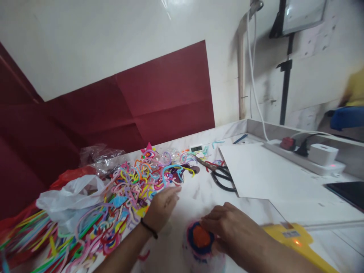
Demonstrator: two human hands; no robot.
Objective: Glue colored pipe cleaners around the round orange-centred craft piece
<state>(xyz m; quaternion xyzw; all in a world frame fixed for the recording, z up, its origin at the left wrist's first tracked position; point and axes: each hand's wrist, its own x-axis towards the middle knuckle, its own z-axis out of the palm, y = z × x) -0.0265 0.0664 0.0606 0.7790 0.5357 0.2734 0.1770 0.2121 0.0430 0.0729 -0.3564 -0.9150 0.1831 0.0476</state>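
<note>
My right hand (227, 227) has its fingers wrapped round the side of a round item (201, 237) with an orange centre, a dark blue ring and a pink edge, low in the middle of the head view. My left hand (163, 206), with a dark band on the wrist, is raised to the left of it, beside the pile of coloured pipe cleaners (136, 182). Its fingers are partly curled and blurred, and I cannot make out anything in them. A yellow glue gun (292, 239) with an orange light lies right of my right forearm.
Black-handled scissors (223, 178) lie behind my hands, near a small digital display (196, 148). A white board (264, 170) and a power strip (301, 155) are at the right, with a dark phone (347, 193). White plastic bags (72, 197) lie left. A person's yellow clothing shows far right.
</note>
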